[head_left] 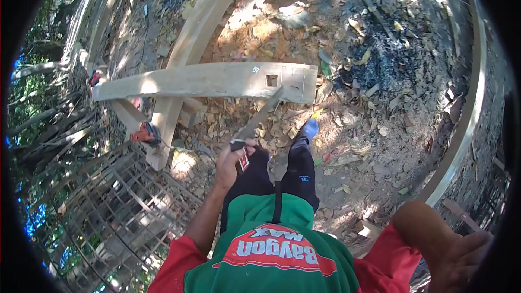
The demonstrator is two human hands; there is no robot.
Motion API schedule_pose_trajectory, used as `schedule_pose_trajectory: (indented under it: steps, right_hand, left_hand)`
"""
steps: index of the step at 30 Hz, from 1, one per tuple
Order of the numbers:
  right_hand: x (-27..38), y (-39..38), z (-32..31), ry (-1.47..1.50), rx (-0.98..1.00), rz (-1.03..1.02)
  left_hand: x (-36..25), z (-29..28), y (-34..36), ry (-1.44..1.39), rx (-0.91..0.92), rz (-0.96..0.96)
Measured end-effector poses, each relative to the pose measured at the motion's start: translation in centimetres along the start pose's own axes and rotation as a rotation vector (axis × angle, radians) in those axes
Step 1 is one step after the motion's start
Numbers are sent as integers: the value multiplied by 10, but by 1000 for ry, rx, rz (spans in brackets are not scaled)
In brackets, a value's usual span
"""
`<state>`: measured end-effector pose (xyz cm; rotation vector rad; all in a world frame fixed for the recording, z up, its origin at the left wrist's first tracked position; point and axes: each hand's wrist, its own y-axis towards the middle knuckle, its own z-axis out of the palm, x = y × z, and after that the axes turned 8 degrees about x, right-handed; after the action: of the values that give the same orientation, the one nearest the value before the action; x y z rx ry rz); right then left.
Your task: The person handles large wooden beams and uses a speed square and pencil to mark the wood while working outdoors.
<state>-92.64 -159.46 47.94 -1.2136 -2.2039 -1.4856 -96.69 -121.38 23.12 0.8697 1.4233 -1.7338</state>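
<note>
My left hand (pixel 230 164) is closed round the black and red handle of a handsaw (pixel 255 122). The saw's long grey blade slants up and to the right, its tip over the near edge of a pale timber beam (pixel 206 82). A square hole (pixel 272 80) is cut through this beam towards its right end, with pencil marks beside it. At the lower right rim, my right hand (pixel 465 258) is raised on a bent arm, away from the wood. It is dark and distorted there, and its fingers are hard to make out.
Under the beam, another timber (pixel 190 38) crosses at an angle. An orange cordless power tool (pixel 144 133) rests to the left, near a metal mesh grid (pixel 114 211). A long board (pixel 461 125) bends along the right. Black ash (pixel 388 59) and dry leaves cover the ground.
</note>
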Motion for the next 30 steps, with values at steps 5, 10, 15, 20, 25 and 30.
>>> schedule_pose_trajectory:
  steps: [5, 10, 15, 20, 25, 30]
  right_hand:
    - [-95, 3, 83, 97, 118, 329]
    - [-228, -114, 200, -74, 514, 592]
    - [-261, -264, 281, 395, 295, 1524]
    - [-261, -296, 336, 458, 250, 1762]
    - [-264, -279, 365, 763, -56, 1885]
    - [-262, -257, 364, 821, -204, 2015]
  left_hand:
    - [22, -17, 49, -260, -249, -108]
    - [59, -45, 110, -293, -310, -275]
    - [113, -84, 165, -366, -232, -405]
    - [128, -104, 188, -384, -179, -450]
    - [124, -111, 197, -260, -90, -420]
    - [72, -104, 196, 422, 371, -56]
